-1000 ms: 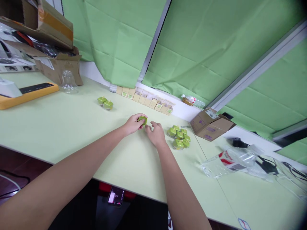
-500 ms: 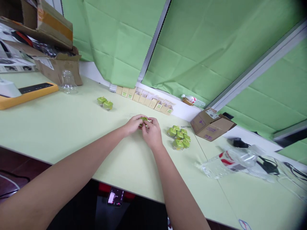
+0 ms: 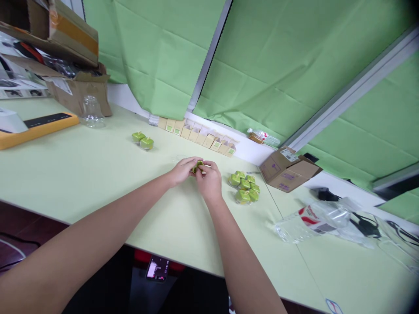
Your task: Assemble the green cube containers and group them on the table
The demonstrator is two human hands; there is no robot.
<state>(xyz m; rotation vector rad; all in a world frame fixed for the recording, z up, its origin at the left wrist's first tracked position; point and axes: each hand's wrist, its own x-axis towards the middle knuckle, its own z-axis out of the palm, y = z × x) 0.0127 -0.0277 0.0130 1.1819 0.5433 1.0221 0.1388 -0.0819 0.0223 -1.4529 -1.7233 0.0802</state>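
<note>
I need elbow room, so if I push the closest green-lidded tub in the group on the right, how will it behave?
The closest tub will probably slide rather than roll, given its squat, squarish shape. It will likely nudge the neighbouring tub, since they're packed together. It's probably light, being small, though I can't make out its contents.

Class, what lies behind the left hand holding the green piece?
Just beyond the left hand, the edge of a faint clear item shows; that hand may cover the rest, so its full shape cannot be told. Farther back stands a row of small cardboard boxes.
</note>
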